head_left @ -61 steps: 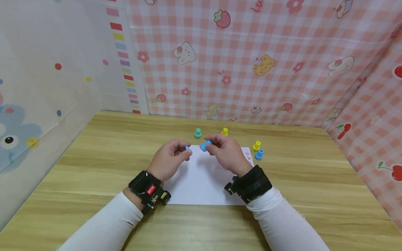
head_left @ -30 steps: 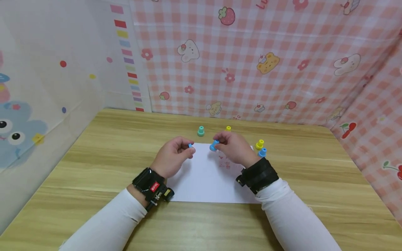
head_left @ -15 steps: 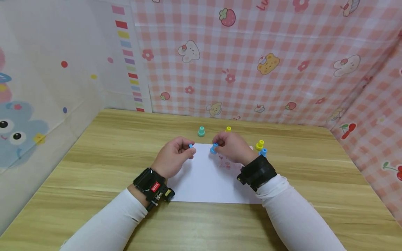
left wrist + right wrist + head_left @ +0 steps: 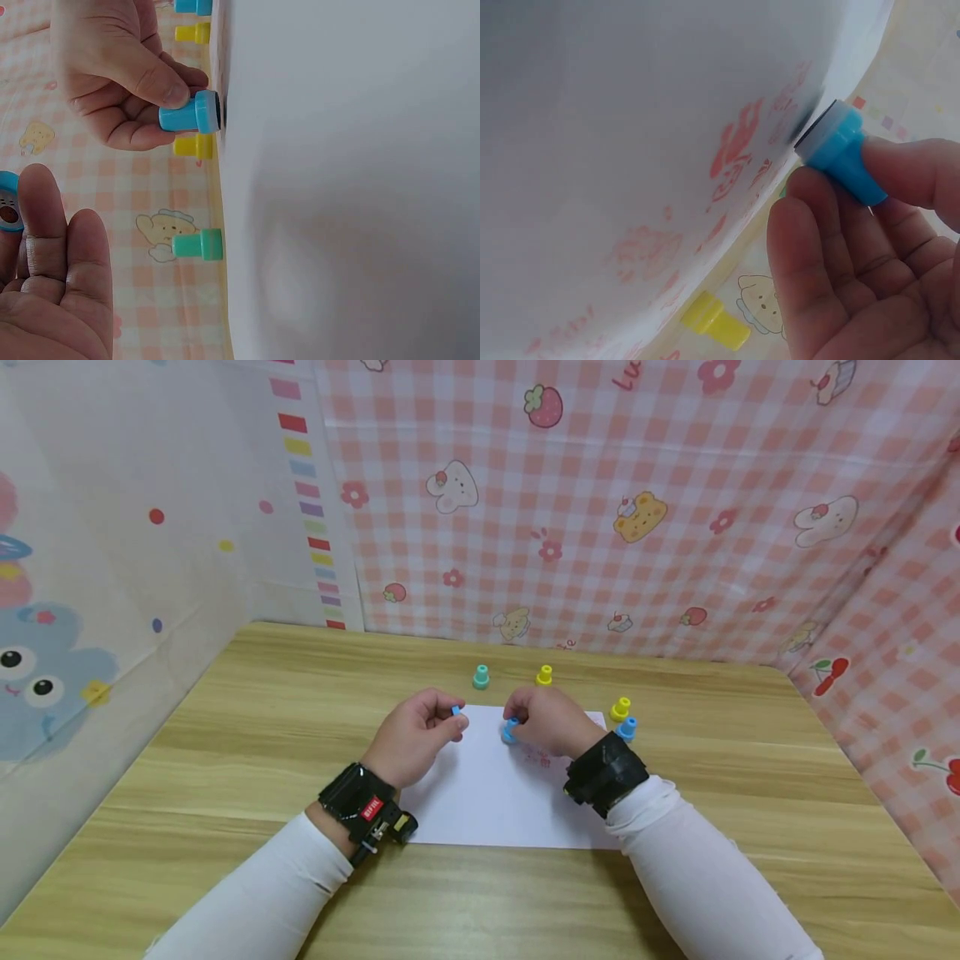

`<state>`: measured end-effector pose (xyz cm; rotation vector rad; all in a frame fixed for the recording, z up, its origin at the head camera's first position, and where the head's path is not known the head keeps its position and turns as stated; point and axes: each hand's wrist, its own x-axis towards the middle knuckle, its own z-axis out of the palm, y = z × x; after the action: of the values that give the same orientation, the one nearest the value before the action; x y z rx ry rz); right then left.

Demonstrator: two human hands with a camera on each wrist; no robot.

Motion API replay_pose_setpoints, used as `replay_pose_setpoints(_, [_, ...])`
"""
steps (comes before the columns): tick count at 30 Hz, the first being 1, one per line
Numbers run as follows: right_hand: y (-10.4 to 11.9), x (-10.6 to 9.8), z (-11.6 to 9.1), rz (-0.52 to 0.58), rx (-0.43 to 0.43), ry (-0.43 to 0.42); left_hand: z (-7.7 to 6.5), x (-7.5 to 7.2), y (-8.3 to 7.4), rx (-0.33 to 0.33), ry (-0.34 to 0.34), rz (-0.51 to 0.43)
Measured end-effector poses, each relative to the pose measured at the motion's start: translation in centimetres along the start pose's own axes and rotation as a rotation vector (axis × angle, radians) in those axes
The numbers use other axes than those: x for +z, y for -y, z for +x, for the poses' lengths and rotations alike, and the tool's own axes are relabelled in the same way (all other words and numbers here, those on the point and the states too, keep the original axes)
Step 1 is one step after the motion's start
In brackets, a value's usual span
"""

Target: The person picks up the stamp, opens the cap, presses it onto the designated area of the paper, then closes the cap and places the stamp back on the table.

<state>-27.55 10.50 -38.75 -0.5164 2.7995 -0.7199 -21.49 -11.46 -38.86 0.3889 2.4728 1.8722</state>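
I see the fingers of the right hand (image 4: 551,720) pinch a blue stamp (image 4: 511,732) just above the white paper (image 4: 487,802) while the left hand (image 4: 408,739) pinches a blue cap (image 4: 456,711), and a wobble could smudge the print.

Tabletop nook, cartoon-print cloth walls (image 4: 585,468), wood-grain table (image 4: 480,893)

Head view's pretty evenly lit, my left hand (image 4: 411,737) throws a soft shadow on the paper (image 4: 487,814), right wrist view's kinda hazy tho.
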Motion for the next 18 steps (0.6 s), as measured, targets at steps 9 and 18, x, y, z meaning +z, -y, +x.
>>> replay_pose_setpoints(9, [0.1, -0.1, -0.2, -0.022, 0.020, 0.020, 0.1, 0.1, 0.0, 0.015, 0.004, 0.014])
replay_pose_setpoints(18, [1.5, 0.3, -0.4, -0.074, 0.078, 0.075, 0.1, 0.0, 0.1, 0.035, 0.016, 0.014])
